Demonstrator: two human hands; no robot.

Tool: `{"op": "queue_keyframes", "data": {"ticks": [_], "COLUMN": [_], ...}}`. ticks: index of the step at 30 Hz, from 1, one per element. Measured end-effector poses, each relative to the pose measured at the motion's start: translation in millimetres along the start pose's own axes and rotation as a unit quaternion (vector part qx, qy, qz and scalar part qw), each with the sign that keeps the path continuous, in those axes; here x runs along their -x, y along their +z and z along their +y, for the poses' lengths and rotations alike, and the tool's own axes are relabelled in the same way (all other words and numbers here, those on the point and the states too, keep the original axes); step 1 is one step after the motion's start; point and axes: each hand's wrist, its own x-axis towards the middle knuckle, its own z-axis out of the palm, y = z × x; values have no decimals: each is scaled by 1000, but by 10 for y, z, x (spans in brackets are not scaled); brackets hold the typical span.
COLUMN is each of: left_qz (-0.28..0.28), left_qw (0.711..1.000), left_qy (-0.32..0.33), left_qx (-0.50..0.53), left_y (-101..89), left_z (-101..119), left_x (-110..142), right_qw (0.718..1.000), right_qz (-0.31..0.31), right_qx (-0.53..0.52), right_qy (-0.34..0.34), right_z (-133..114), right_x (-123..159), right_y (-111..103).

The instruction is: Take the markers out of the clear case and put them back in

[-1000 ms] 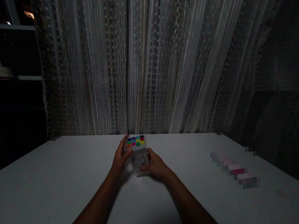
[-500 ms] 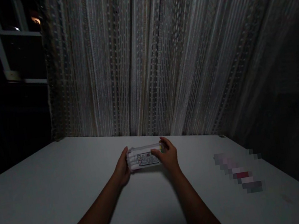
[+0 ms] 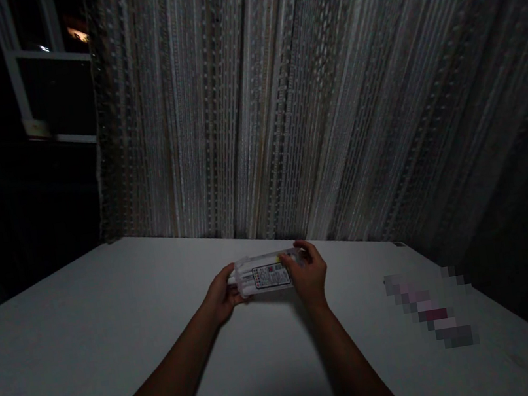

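Above the white table [image 3: 182, 382] I hold a clear plastic case of white marker pens [image 3: 267, 283], tilted slightly up to its right end. A black-framed printed label [image 3: 271, 275] shows on the side facing me. My right hand [image 3: 309, 274] grips the right end, thumb across the front, with a bit of yellow by the thumb tip. At the other end, the fingers of my left hand [image 3: 223, 295] are closed around white pen ends [image 3: 231, 281] that stick out of the case. How many pens they hold is hidden.
A blurred-out long item with pink and dark red parts [image 3: 430, 312] lies on the table to the right. Behind the table's far edge hangs a striped woven curtain [image 3: 231, 110]. A window [image 3: 58, 96] is at the far left in the dark room.
White pen ends now stick out from the case's left end, between my left fingers. My right hand and the case have shifted slightly right in view; the whole view has also shifted.
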Motion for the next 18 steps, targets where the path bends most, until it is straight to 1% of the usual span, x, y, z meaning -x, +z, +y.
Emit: {"op": "queue_keyframes", "data": {"ticks": [3,12,18], "left_qz": [11,24,50], "left_qw": [1000,999,997], "left_qy": [1,11,50], "left_qx": [11,38,40], "left_y": [-12,-45,-92], "left_z": [19,41,66], "left_x": [-9,-47,-80], "right_qw": [1000,998,997], "right_qz": [4,25,36], "right_qx": [13,19,18], "right_qy": [-26,-50,-59], "right_z": [-25,-47,25], "right_x": [-5,-27,-65], "right_y": [-15,-54,-56]}}
